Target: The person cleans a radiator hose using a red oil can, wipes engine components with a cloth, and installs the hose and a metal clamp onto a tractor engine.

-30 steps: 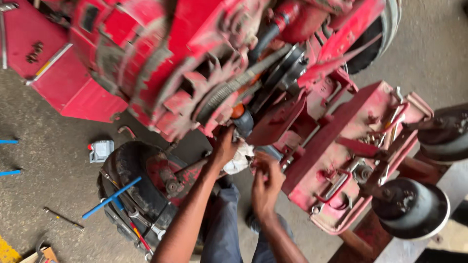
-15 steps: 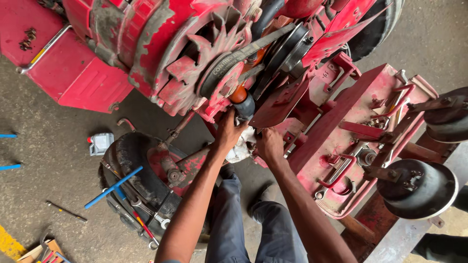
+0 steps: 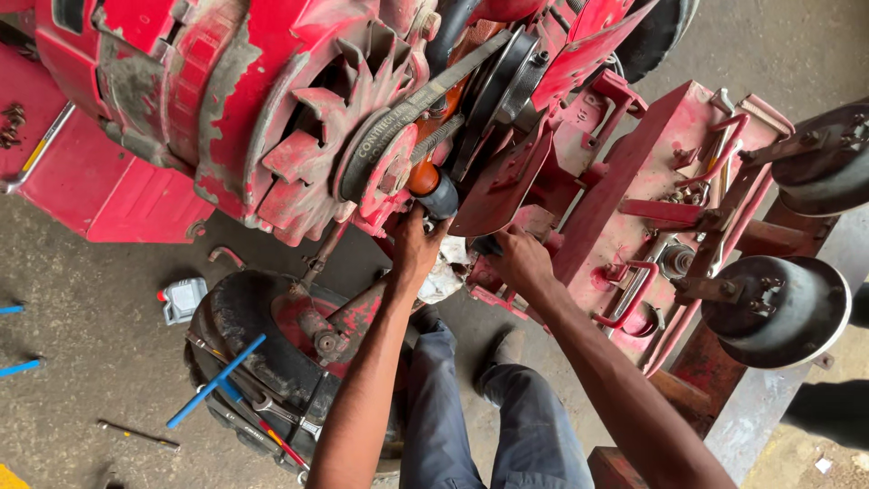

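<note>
Two hands reach up into the underside of a red machine

The left hand [image 3: 415,246] grips a black and orange part [image 3: 434,188] just below the belt pulley [image 3: 385,154]; the right hand [image 3: 520,258] clenches on the red frame [image 3: 579,235] beside it, seemingly to brace. Below the pulley, a white rag [image 3: 445,276]; further down, a blue T-handle [image 3: 215,381] on a tyre [image 3: 244,317]

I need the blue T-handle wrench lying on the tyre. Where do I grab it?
Grip the blue T-handle wrench on its long shaft near the middle, coming from above. The shaft lies slanted across the tyre, with its crossbar end over the other tools, so the mid-shaft looks clearest.
</note>
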